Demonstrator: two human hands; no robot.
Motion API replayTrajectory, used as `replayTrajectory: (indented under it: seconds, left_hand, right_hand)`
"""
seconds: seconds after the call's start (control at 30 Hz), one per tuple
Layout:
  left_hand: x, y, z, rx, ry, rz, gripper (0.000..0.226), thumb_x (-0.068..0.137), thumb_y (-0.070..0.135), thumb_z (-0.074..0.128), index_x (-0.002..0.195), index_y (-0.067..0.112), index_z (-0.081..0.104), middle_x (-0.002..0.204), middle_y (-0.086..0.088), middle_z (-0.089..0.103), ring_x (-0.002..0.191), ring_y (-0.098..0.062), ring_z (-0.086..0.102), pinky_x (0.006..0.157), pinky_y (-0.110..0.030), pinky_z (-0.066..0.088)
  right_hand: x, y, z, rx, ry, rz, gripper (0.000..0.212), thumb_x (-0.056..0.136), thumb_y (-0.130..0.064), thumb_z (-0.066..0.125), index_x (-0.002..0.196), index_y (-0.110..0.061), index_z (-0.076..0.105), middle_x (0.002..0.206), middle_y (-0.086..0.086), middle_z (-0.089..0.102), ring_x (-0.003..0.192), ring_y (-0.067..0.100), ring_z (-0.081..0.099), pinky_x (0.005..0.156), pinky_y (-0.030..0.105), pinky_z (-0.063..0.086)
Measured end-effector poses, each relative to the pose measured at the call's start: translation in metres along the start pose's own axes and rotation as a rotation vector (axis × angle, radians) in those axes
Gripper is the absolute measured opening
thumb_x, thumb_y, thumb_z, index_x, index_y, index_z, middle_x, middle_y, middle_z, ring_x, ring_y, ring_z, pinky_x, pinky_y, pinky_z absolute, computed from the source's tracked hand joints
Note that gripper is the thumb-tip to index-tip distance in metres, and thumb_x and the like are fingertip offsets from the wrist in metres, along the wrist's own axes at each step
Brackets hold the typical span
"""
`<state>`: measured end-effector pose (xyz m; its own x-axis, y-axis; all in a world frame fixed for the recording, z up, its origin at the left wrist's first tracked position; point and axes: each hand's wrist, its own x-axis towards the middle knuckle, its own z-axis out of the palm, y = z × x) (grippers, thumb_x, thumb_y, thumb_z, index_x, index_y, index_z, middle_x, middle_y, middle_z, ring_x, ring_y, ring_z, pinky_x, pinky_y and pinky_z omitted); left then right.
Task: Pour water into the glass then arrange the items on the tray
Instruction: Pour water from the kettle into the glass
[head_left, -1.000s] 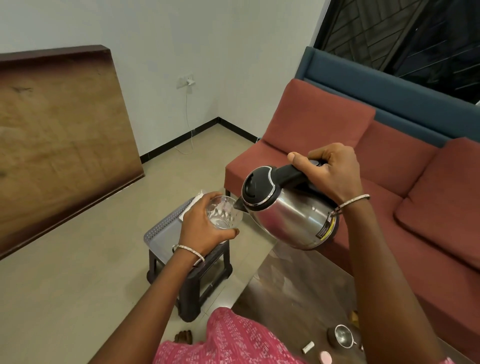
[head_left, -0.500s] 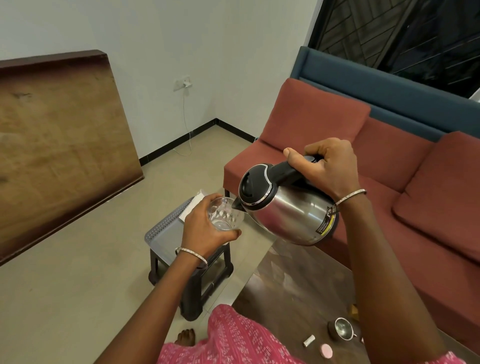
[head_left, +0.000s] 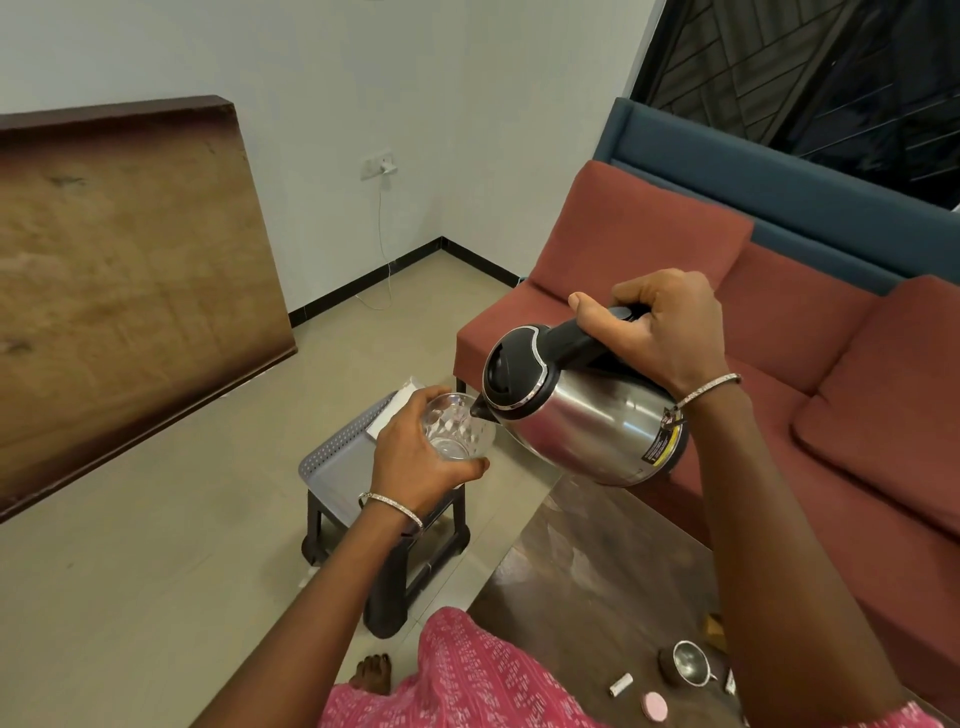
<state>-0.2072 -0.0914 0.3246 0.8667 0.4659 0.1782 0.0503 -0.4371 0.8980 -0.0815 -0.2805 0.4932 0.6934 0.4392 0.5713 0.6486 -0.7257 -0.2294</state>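
Above the tray (head_left: 332, 470), left hand (head_left: 415, 462) grips faceted clear glass (head_left: 460, 428); right hand (head_left: 660, 332) clasps steel kettle (head_left: 587, 415).

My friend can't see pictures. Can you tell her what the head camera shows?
The right hand tips a steel kettle, its spout at the rim of a glass held by the left hand. Below them a grey tray sits on a black stool, beside a red sofa.

Black-and-yellow label (head_left: 661, 447) on kettle (head_left: 582, 421), print too small to read
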Motion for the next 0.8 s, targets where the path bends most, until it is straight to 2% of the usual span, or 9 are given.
replayTrajectory:
  seconds: [0.23,0.43,0.6,0.8]
  left_hand:
    - [0.0039,-0.0032,-0.0025,-0.010,-0.010,0.011,0.089,0.048,0.041,0.090,0.126,0.033,0.047,0.121,0.008,0.061,0.107,-0.014,0.060,0.088,-0.034,0.058]
    - [0.0052,-0.0048,-0.0058,-0.002,-0.008,0.009,0.088,0.047,0.045,0.088,0.124,0.035,0.047,0.118,0.011,0.060,0.104,-0.012,0.060,0.084,-0.026,0.057]
    - [0.0054,-0.0058,-0.0074,-0.011,-0.015,-0.007,0.093,0.047,0.043,0.089,0.125,0.035,0.040,0.115,0.014,0.057,0.102,-0.012,0.060,0.083,-0.027,0.057]
    - [0.0070,-0.0065,-0.0039,-0.028,-0.017,-0.046,0.090,0.046,0.040,0.091,0.114,0.037,0.034,0.107,0.019,0.053,0.094,-0.010,0.059,0.069,-0.009,0.047]
  right_hand:
    - [0.0036,-0.0056,0.0020,-0.002,-0.003,-0.009,0.065,0.082,-0.049,0.067,0.046,-0.015,0.025,0.044,0.001,0.022,0.049,0.019,0.026,0.045,0.026,0.017]
    - [0.0054,-0.0094,0.0021,-0.010,-0.002,-0.023,0.066,0.082,-0.050,0.067,0.045,-0.017,0.024,0.043,0.000,0.021,0.048,0.020,0.026,0.046,0.025,0.019]
    - [0.0050,-0.0079,0.0037,-0.017,-0.006,-0.023,0.065,0.082,-0.051,0.065,0.045,-0.016,0.026,0.043,0.001,0.024,0.049,0.022,0.029,0.047,0.026,0.020]
    - [0.0051,-0.0054,0.0041,-0.005,-0.007,-0.028,0.064,0.081,-0.053,0.063,0.045,-0.016,0.025,0.043,0.000,0.022,0.048,0.021,0.028,0.046,0.026,0.020]
